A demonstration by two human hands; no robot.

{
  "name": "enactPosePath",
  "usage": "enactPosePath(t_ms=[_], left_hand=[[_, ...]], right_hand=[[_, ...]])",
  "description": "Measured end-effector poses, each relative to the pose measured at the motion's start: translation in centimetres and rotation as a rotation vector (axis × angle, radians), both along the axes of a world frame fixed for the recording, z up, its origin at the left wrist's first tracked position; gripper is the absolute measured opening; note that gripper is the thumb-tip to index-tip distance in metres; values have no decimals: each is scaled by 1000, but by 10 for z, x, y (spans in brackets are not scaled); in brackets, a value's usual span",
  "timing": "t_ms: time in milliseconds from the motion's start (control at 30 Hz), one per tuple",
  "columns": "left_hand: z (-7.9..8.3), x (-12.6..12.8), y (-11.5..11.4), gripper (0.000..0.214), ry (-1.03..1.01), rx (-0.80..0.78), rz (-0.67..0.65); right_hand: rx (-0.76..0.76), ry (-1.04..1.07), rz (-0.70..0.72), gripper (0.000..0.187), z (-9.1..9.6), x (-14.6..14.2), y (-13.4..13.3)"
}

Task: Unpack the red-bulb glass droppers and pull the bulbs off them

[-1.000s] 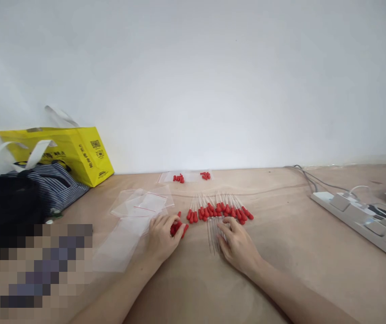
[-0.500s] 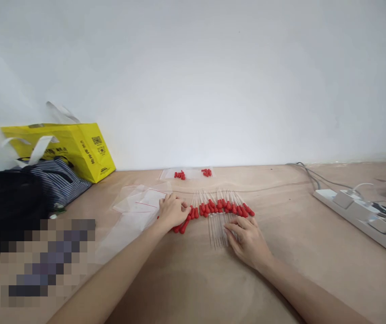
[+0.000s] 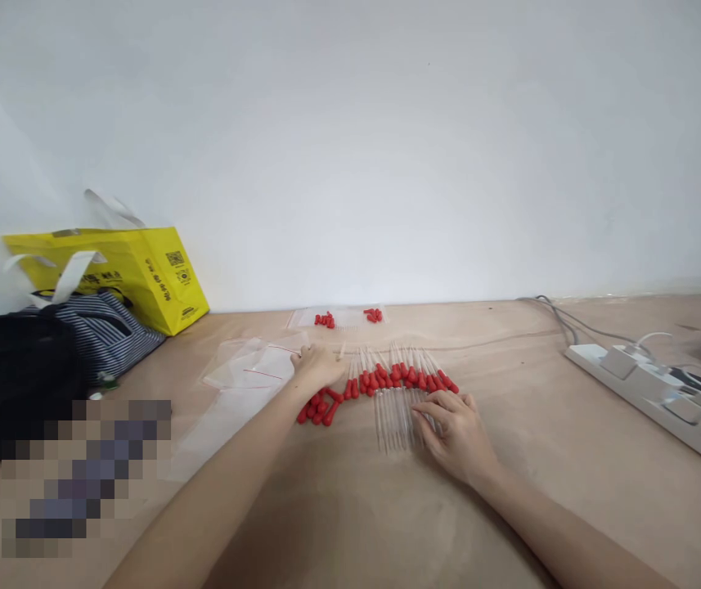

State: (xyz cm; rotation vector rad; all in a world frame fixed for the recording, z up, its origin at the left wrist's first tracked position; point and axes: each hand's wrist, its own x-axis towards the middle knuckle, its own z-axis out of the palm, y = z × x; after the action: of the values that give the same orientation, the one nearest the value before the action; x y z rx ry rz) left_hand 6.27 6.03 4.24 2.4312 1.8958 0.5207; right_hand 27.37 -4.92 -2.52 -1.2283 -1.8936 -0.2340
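My left hand (image 3: 319, 368) is over the far side of a loose pile of red rubber bulbs (image 3: 319, 407), beside clear plastic bags. Its thumb is stretched away from the other fingers, whose tips are partly hidden, and I see nothing held. My right hand (image 3: 457, 429) rests on the table with thumb and forefinger pinched at the right end of a row of thin glass tubes (image 3: 394, 421). Just beyond that row, droppers with red bulbs (image 3: 396, 374) lie side by side in a curve, their glass tips pointing to the wall.
Flat clear bags (image 3: 252, 368) lie at left. By the wall is another bag (image 3: 345, 316) with red bulbs in it. A yellow bag (image 3: 166, 278), a striped bag (image 3: 108, 331) and a black bag (image 3: 19, 376) stand left. A power strip (image 3: 650, 405) with plugs and cables lies right.
My left hand has moved a little away from me, uncovering more of the loose red bulbs. My right hand has shifted slightly right, and more of the glass tubes show.
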Motion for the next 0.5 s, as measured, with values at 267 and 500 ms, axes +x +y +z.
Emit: enactPosePath(t_ms=[267, 500], left_hand=[[1, -16, -85, 17, -18, 97, -211], [-56, -18, -107, 19, -74, 322, -520]], right_hand=[[101, 38, 18, 22, -2, 5, 6], [162, -203, 190, 33, 3, -15, -3]])
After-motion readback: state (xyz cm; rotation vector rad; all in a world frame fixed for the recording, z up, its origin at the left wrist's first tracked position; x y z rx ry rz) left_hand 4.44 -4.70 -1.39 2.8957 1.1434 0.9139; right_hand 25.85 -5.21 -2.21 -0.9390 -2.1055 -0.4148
